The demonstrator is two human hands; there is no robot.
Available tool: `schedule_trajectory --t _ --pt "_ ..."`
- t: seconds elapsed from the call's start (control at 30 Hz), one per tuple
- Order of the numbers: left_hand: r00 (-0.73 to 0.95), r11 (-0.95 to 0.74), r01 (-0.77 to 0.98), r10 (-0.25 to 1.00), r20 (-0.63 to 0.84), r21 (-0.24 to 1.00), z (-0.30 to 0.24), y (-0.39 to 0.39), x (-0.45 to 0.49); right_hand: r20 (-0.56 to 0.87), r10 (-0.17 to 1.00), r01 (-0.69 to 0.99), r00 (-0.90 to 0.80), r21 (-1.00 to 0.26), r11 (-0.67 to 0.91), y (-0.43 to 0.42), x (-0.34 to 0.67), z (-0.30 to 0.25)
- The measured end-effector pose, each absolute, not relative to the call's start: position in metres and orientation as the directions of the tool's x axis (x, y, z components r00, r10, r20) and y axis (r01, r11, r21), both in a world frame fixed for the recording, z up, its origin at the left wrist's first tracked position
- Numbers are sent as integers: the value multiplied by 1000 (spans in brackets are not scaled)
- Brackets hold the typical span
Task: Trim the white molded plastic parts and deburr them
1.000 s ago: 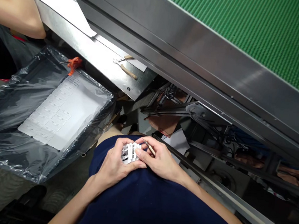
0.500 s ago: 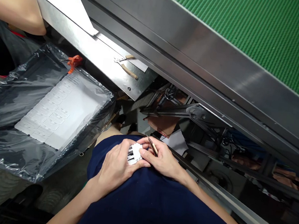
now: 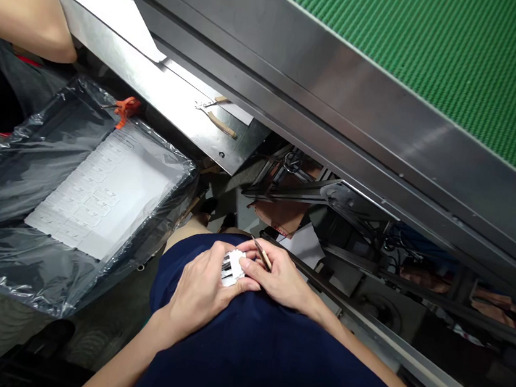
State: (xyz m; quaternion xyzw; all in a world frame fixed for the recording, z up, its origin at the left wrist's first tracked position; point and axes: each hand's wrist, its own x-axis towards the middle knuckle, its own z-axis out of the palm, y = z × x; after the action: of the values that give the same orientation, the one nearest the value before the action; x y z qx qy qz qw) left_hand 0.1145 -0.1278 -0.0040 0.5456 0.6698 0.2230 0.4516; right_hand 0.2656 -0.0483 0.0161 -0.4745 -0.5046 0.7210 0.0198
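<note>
Both hands rest on my lap, over dark blue cloth (image 3: pixel 258 355). My left hand (image 3: pixel 197 292) is curled around a small stack of white plastic parts (image 3: pixel 232 267), its fingers hiding most of the stack. My right hand (image 3: pixel 279 276) presses its thumb against the right side of the same stack. A thin brown stick (image 3: pixel 261 253) lies pinched between the right hand's fingers, pointing up and left.
A black bin lined with clear plastic (image 3: pixel 11 234) stands at left and holds a white sheet of parts (image 3: pixel 104 194). An orange clamp (image 3: pixel 125 109) grips its far rim. A steel ledge (image 3: pixel 193 111) and a green conveyor belt (image 3: pixel 441 59) run above. Another person's arm (image 3: pixel 23 5) is at top left.
My left hand has closed further over the white parts, which show less than a second ago. Both hands shifted only slightly on my lap.
</note>
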Motion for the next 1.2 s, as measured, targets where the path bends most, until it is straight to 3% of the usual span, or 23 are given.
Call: schedule_trajectory --t 0.2,0.4,0.57,0.77,0.97,1.2 --pt "-5 360 488 912 -410 795 -6 -128 117 -687 442 358 -577 -699 -619 -45 266 13" --pt "4 403 403 897 -442 822 -6 -127 116 -703 352 351 -618 -647 -676 -39 271 12" --pt "-3 403 353 903 -430 844 -6 -128 116 -678 347 333 -648 -662 -671 -41 272 12" --pt "-53 390 369 915 -400 843 -10 -131 118 -617 595 408 -514 -787 -464 -51 278 13" --pt "-69 407 314 911 -407 858 -12 -132 117 -570 599 599 -562 -780 -180 -53 281 22" --pt "29 407 322 898 -439 855 -8 -132 112 -640 526 488 -560 -768 -414 -55 264 13"
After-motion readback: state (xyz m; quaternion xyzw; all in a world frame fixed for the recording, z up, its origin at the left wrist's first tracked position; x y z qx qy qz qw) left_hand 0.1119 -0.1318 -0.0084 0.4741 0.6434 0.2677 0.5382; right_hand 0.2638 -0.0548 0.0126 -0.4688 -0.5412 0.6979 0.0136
